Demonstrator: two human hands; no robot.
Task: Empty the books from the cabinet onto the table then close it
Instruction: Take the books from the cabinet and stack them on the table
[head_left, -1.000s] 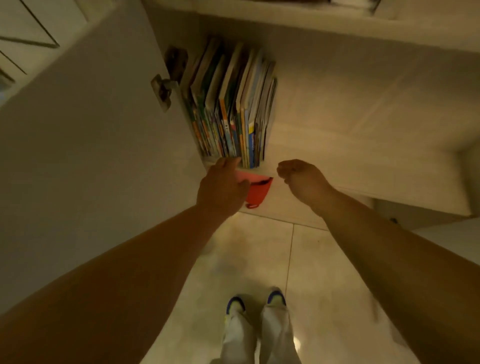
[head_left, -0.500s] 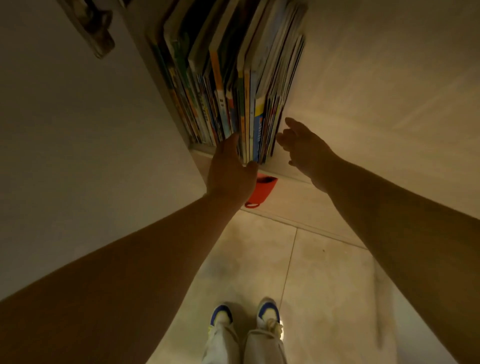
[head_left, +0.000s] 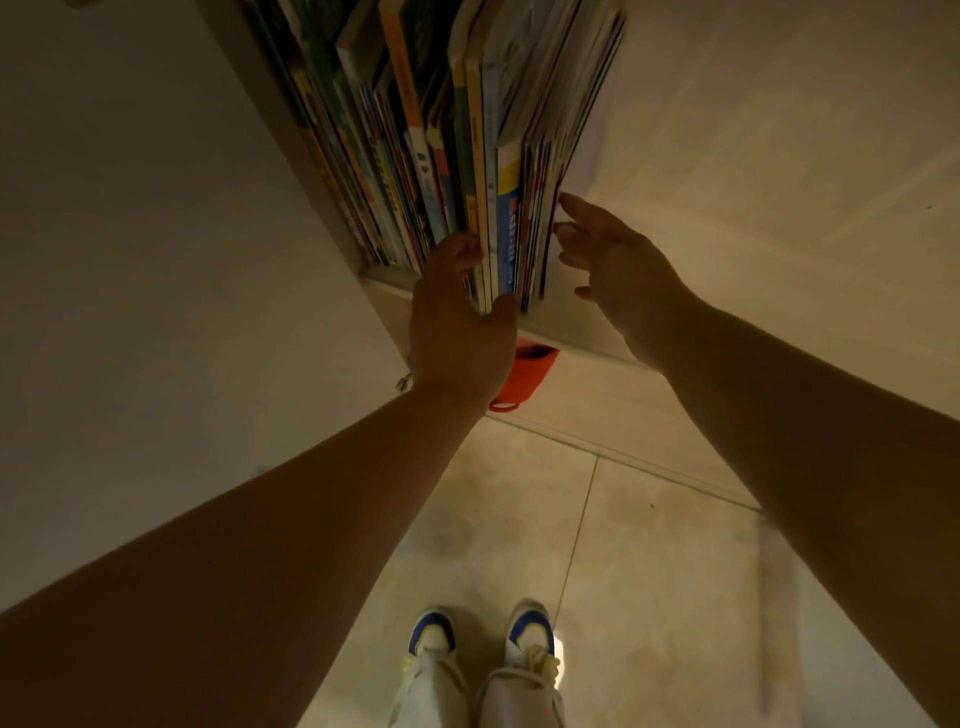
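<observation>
From the head view, looking down past both forearms, the books (head_left: 467, 156) stand upright in a tight row on the cabinet shelf (head_left: 561, 325), packed against the left side wall, spines facing the person, their long axis running up the frame. None is out yet, and no table shows here.

The left hand (head_left: 457, 322) is at the middle of the row: its fingers are pushed in between spines, out of sight, and the thumb lies across the bottom edges of the right-hand batch. Whether it grips yet I cannot tell.

The right hand (head_left: 618, 270) is at the row's right end, fingers spread and straight, fingertips touching or just beside the outermost cover. It holds nothing.

So the right-hand batch lies directly between the two hands, the left nearer and already wedged in. The likely next move is to squeeze that batch from both sides and draw it toward the person, keeping the thin covers from fanning out.

The spines carry coloured print, too blurred to read. A red cup (head_left: 524, 374) sits just under the shelf edge, behind the left wrist.
</observation>
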